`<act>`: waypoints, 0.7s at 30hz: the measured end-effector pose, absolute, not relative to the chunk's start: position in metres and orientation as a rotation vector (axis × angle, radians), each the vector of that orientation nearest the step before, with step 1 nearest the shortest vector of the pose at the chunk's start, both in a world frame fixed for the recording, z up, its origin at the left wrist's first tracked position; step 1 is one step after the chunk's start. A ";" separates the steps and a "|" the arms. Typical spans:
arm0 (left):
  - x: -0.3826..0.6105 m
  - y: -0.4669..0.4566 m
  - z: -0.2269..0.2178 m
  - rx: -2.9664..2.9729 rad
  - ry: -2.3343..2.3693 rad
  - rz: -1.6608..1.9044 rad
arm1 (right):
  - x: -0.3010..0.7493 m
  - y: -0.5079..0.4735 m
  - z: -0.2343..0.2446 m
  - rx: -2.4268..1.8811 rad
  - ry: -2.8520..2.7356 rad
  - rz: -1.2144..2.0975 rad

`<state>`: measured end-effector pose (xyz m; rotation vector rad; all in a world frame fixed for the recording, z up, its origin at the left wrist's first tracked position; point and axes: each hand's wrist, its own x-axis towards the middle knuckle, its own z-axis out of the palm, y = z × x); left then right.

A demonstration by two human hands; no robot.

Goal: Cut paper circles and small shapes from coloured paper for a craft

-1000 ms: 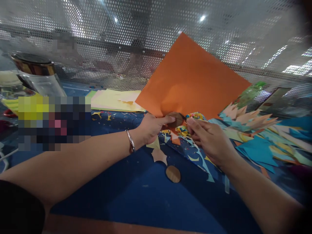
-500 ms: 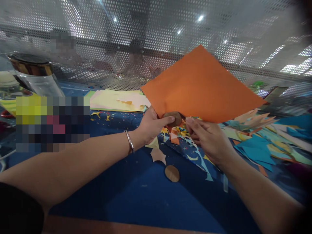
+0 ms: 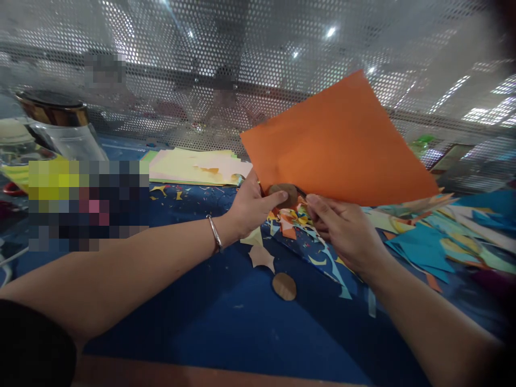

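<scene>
A large sheet of orange paper (image 3: 338, 145) is raised above the table, tilted with one corner up. My left hand (image 3: 252, 207) grips its lower left edge, the thumb pressing a round brown disc (image 3: 288, 197) flat against the paper. Close to the disc, my right hand (image 3: 338, 223) is closed in a pinch at the sheet's lower edge. A thin dark tool (image 3: 300, 190) shows between its fingertips and the disc; the rest is hidden in the hand. Below lie another brown disc (image 3: 284, 286) and a pale paper offcut with curved sides (image 3: 262, 259).
Paper scraps (image 3: 296, 217) litter the blue table (image 3: 226, 333) under the sheet. Pale papers (image 3: 181, 165) are stacked at the back, blue pieces (image 3: 423, 250) lie right. A clear jar (image 3: 68, 134) stands left. Behind runs a perforated metal panel (image 3: 161, 70).
The orange sheet has turned a little clockwise, its top corner shifting right. Both hands stay nearly in place, still closed.
</scene>
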<state>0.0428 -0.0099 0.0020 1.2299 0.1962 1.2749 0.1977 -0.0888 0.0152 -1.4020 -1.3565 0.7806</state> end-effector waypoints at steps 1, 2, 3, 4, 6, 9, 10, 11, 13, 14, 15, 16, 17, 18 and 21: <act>0.042 -0.010 0.002 1.233 0.197 1.269 | 0.197 -0.089 0.015 -1.403 -1.361 0.782; 0.042 -0.010 0.003 1.235 0.197 1.258 | 0.197 -0.089 0.015 -1.406 -1.364 0.782; 0.041 -0.011 0.003 1.236 0.200 1.245 | 0.197 -0.089 0.015 -1.409 -1.365 0.779; 0.041 -0.011 0.004 1.239 0.205 1.234 | 0.198 -0.089 0.015 -1.413 -1.367 0.777; 0.040 -0.012 0.005 1.245 0.219 1.223 | 0.199 -0.089 0.014 -1.417 -1.370 0.776; 0.040 -0.013 0.006 1.230 0.227 1.219 | 0.199 -0.088 0.013 -1.419 -1.357 0.780; 0.040 -0.013 0.007 1.217 0.231 1.213 | 0.199 -0.088 0.013 -1.419 -1.348 0.785; 0.039 -0.014 0.007 1.202 0.236 1.204 | 0.199 -0.088 0.013 -1.422 -1.337 0.791; 0.039 -0.015 0.008 1.170 0.250 1.196 | 0.198 -0.087 0.013 -1.426 -1.323 0.807; 0.039 -0.015 0.007 1.160 0.256 1.196 | 0.198 -0.087 0.013 -1.426 -1.321 0.812; 0.039 -0.016 0.007 1.153 0.260 1.195 | 0.197 -0.087 0.014 -1.425 -1.325 0.813; 0.039 -0.016 0.006 1.147 0.265 1.196 | 0.196 -0.087 0.014 -1.424 -1.333 0.811; 0.039 -0.016 0.006 1.142 0.272 1.196 | 0.196 -0.088 0.014 -1.424 -1.341 0.808; 0.039 -0.016 0.005 1.134 0.281 1.194 | 0.195 -0.088 0.015 -1.424 -1.344 0.805; 0.039 -0.015 0.005 1.122 0.289 1.174 | 0.194 -0.089 0.016 -1.432 -1.328 0.813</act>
